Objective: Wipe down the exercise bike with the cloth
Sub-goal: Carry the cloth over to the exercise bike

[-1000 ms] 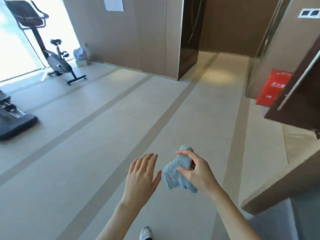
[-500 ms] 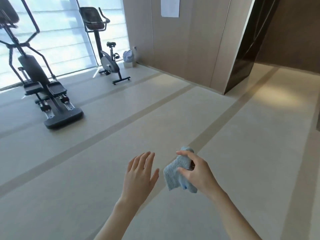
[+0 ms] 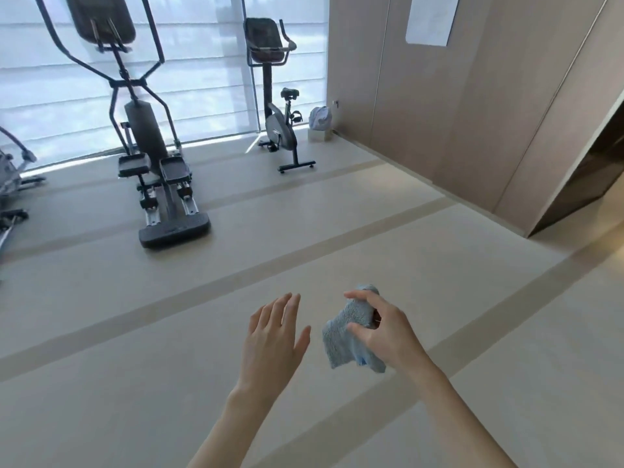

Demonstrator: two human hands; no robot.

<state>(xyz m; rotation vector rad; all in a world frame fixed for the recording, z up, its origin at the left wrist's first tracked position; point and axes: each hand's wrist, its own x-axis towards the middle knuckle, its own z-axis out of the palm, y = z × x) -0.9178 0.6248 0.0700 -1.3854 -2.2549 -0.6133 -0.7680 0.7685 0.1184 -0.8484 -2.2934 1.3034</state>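
- Blue terry cloth: bunched, held in the air above the floor in the lower middle of the view, its loose end hanging below the fingers.
- Right hand: thumb and curled fingers pinch the upper part of the cloth; back of the hand turned up.
- Left hand: just beside the cloth but apart from it, fingers straight and close together, holding nothing.
- Exercise bike: dark upright model, standing at the far edge of the floor by the window, well apart from both hands; console at the top, saddle behind it, rear foot bar resting on the floor.
- Elliptical trainer: larger black machine to the left of the bike, with two foot plates over a long base.
- Third machine: only partly in view at the left edge; type cannot be told.
- Beige floor with darker bands running diagonally across it.
- White roller blinds over the window behind the machines.
- Tan wall panels on the right, bearing a white sheet.
- Pale bundle on a small white box, in the far corner between bike and wall.
- Dark opening at the right edge.
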